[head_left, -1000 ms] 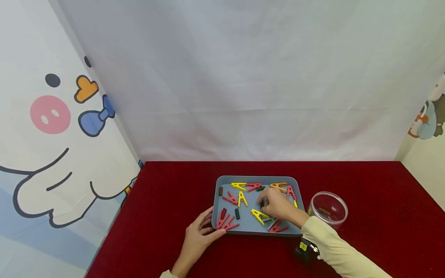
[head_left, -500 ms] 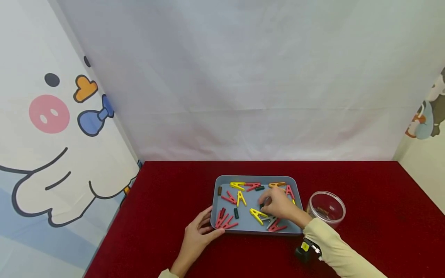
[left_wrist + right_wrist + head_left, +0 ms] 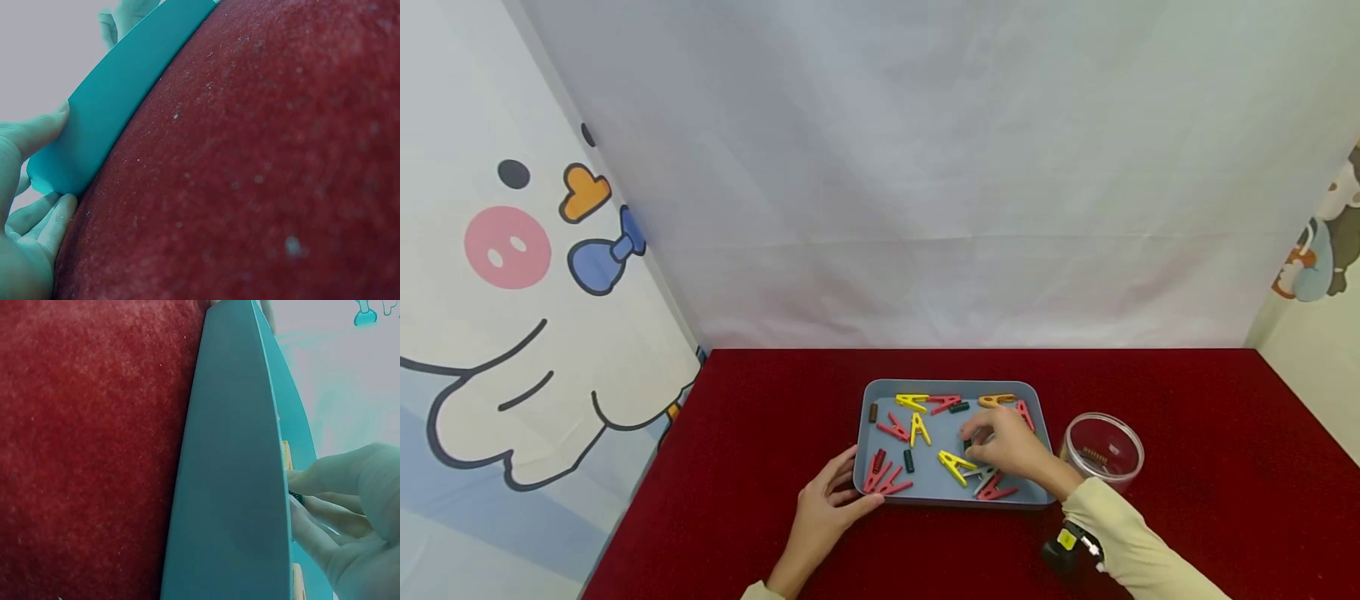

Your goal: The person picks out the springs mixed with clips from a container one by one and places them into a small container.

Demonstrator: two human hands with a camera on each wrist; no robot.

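A shallow grey-blue tray holds red, yellow, orange and grey plastic clips and several small coil springs. My left hand holds its near left corner, thumb on the front wall and fingers around the left side; the left wrist view shows the thumb against the wall. Over the tray's right half, my right hand pinches a dark spring between thumb and fingers. In the right wrist view only a bit of that spring shows between the fingertips. A yellow clip lies just below this hand.
A clear round jar with a copper-coloured spring inside stands right of the tray, by my right forearm. Dark green springs, a red spring and a brown spring lie among the clips. Red cloth covers the table.
My right hand has shifted slightly right, with the dark spring at its fingertips. My left hand stays at the tray's corner. The whole view has drifted a little.
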